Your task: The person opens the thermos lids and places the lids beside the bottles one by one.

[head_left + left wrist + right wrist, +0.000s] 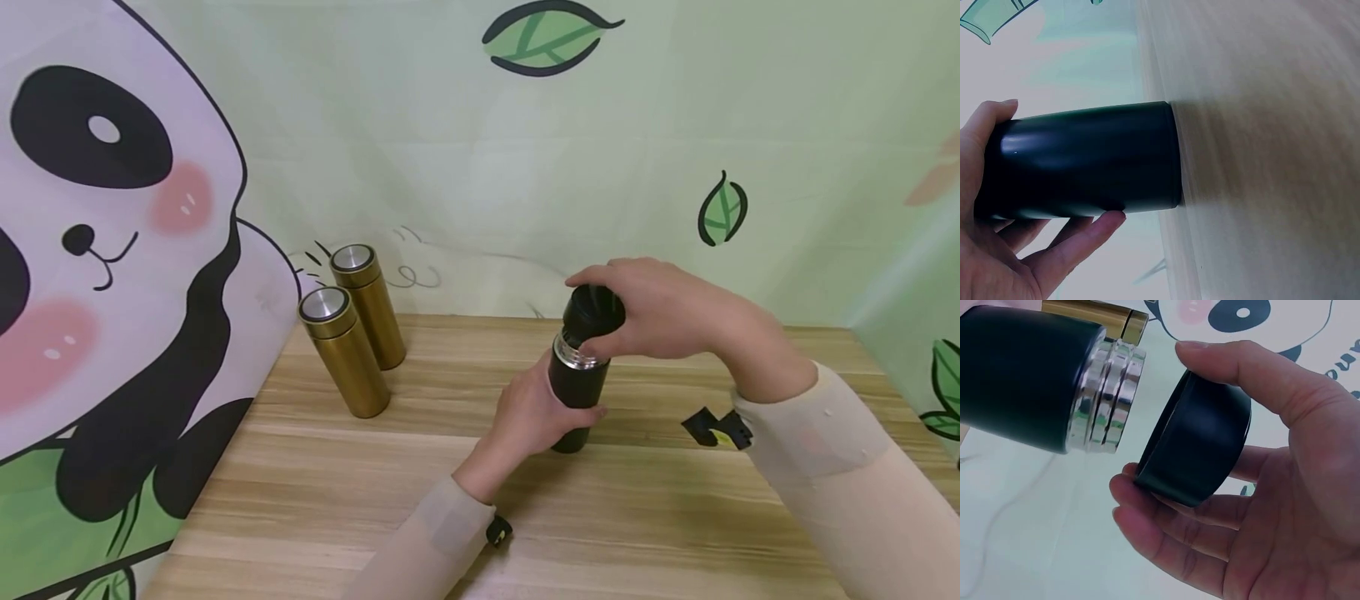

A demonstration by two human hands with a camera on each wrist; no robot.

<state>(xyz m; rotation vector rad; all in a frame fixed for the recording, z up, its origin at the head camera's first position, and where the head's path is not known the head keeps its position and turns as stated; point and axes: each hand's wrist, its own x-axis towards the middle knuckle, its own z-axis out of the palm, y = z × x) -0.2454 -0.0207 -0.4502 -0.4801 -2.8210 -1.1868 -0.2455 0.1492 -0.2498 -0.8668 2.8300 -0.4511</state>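
My right grip [663, 308] pinches the lid [1204, 444], tilted just above the neck [1107, 397]. My left grip [528, 408] clasps the upright bottle [1022, 375].

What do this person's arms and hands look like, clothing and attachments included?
The left hand and right hand are ungloved. The left sleeve and right sleeve are long, pale beige and plain, looking greyer near the cuffs. A small black piece shows at the left cuff; a larger black piece with a yellow patch, at the right.
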